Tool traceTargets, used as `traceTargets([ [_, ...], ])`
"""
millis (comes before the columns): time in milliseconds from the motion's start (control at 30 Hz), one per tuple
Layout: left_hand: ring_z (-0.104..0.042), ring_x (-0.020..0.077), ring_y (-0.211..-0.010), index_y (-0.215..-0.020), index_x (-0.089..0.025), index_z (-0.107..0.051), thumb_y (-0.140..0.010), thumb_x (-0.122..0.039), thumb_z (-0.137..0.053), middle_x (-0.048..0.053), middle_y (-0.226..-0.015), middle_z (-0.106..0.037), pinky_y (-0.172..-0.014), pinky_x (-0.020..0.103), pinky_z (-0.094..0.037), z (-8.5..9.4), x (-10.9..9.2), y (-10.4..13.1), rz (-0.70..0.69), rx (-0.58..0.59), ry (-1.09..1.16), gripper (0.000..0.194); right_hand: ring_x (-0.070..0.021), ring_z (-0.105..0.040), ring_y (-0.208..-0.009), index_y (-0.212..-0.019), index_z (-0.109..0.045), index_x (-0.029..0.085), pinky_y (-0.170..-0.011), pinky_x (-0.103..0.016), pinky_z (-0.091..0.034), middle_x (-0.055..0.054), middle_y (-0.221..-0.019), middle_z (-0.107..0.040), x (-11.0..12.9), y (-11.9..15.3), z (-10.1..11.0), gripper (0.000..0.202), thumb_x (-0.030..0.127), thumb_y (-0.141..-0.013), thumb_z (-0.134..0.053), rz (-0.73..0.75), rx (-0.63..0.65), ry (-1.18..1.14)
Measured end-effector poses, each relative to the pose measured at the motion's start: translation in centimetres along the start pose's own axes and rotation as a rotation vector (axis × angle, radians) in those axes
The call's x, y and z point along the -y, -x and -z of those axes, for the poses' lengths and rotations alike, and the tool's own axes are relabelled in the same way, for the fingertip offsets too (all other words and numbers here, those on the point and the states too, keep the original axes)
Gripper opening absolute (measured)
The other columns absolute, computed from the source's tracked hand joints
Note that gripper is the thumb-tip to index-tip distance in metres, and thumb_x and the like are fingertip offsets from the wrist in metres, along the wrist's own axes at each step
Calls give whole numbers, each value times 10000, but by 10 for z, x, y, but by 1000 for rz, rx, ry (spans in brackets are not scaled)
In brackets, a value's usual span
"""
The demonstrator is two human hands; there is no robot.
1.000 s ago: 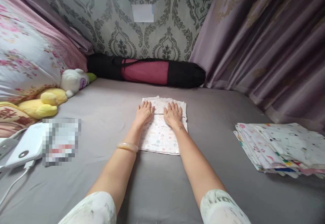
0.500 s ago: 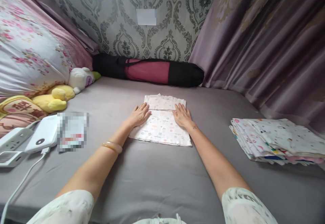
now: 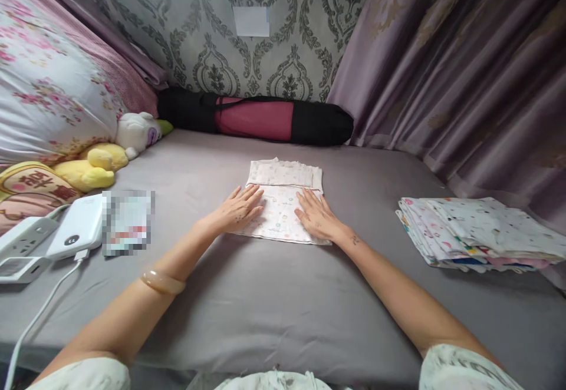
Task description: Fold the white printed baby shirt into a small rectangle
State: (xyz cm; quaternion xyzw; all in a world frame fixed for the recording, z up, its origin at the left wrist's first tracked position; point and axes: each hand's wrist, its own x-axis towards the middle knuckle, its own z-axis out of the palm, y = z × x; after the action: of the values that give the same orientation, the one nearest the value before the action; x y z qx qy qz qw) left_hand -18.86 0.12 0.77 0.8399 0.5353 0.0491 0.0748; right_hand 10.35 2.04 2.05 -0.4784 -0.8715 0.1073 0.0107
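Note:
A white cloth garment [image 3: 283, 216] with small pastel prints lies flat on the bed, its far part folded over toward me in a band. My left hand [image 3: 239, 208] rests flat with fingers stretched on the garment's left edge, just below the fold. On the right side, my right hand [image 3: 316, 213] lies palm down with its fingers spread and the tips near the folded band. Neither hand grips the fabric. A pale bangle [image 3: 162, 282] circles my left forearm.
On the right is a stack of folded printed cloths [image 3: 481, 231]. A white power bank [image 3: 77, 228], a power strip [image 3: 26, 238] and a blurred packet [image 3: 128, 223] lie left, near plush toys [image 3: 97, 166]. A black and red long bag [image 3: 254, 119] lies along the wall.
Both hands have slid back toward me across the garment, from the folded band to the part below it. My elbows are bent wider, and the view has shifted slightly.

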Motion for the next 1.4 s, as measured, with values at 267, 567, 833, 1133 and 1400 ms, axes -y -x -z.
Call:
traceTargets([
  [267,-80,250,-1549,-1594,-189,-236,-1019,-589,-131,80,-1670,-151,-1242,486,-110,-11,0,11,38,77,15,708,-248,-36,-1516,-1599,-237,120,-1237,-507,-35,-110,-1645,-101,0,16,-15,634,474,-1073,-220,50,19,20],
  [567,-243,316,-1508,-1507,-207,-418,-1020,-583,-243,149,-1612,-333,-1209,573,-175,2,-11,30,-71,-8,2,640,-236,-50,-1516,-1591,-253,105,-1240,-482,-48,-131,-1642,-116,-2,37,-4,626,469,-1082,-244,114,64,-44],
  [833,-621,196,-967,-1125,-258,-668,-1030,-380,-419,70,-1094,-637,-850,319,-493,11,-18,62,-316,-125,125,293,-265,-490,-1272,-1297,-610,229,-1112,-448,-363,-120,-1363,-541,-12,82,5,332,389,-1068,-431,277,-113,-135],
  [1133,-601,201,-795,-891,-200,-549,-1006,-242,-336,62,-839,-628,-707,313,-463,10,-38,49,-222,-209,1,246,-234,-551,-978,-1116,-630,199,-908,-346,-436,-79,-1111,-591,-1,84,5,154,295,-997,-621,284,-194,-36],
  [1400,-565,192,-726,-945,-220,-473,-993,-275,-310,33,-805,-595,-661,311,-446,4,-31,34,-50,-219,149,179,-246,-556,-974,-1070,-651,191,-895,-332,-442,-79,-1038,-610,2,68,-2,222,85,-892,-573,104,-225,64],
])
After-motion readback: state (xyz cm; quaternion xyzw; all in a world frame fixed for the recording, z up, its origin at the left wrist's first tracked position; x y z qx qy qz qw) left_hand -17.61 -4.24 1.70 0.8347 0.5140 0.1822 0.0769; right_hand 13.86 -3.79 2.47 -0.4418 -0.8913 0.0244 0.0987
